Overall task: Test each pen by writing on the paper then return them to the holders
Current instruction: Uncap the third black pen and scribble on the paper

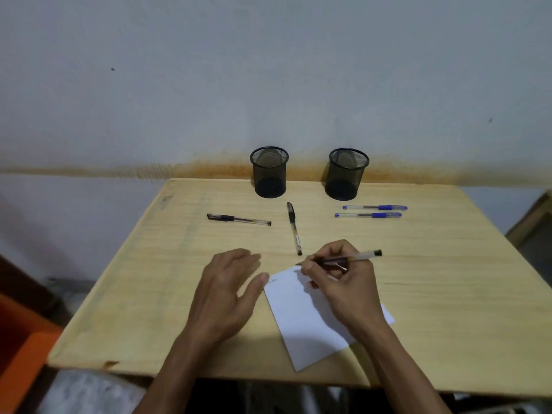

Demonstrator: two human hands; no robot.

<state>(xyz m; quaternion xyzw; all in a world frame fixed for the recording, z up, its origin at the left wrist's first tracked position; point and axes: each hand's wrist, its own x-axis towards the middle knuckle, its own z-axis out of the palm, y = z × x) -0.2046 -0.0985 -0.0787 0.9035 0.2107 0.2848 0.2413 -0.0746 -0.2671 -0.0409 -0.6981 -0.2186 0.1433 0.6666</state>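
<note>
Open tabletop (119, 294) left and right of paper (301, 318), clear gap between two mesh holders (269, 172) (346, 174) at back edge, black pens (239, 219) (294, 228) and two blue pens (372, 211) lying across the way there.

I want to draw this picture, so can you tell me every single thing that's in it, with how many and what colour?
Table: one, light wood, fills the middle, against the wall.
Wall: one, pale grey with an orange-brown stain line, behind the table.
Pen holders: two, black mesh, at the table's far edge, side by side, no pens inside.
Black pens: two lying on the table in front of the holders, plus one held.
Blue pens: two, lying side by side on the right.
Paper: one, white, near edge, small writing at its top corner.
Left hand: open, thumb at the paper's edge.
Right hand: holding a black pen over the paper.
</note>
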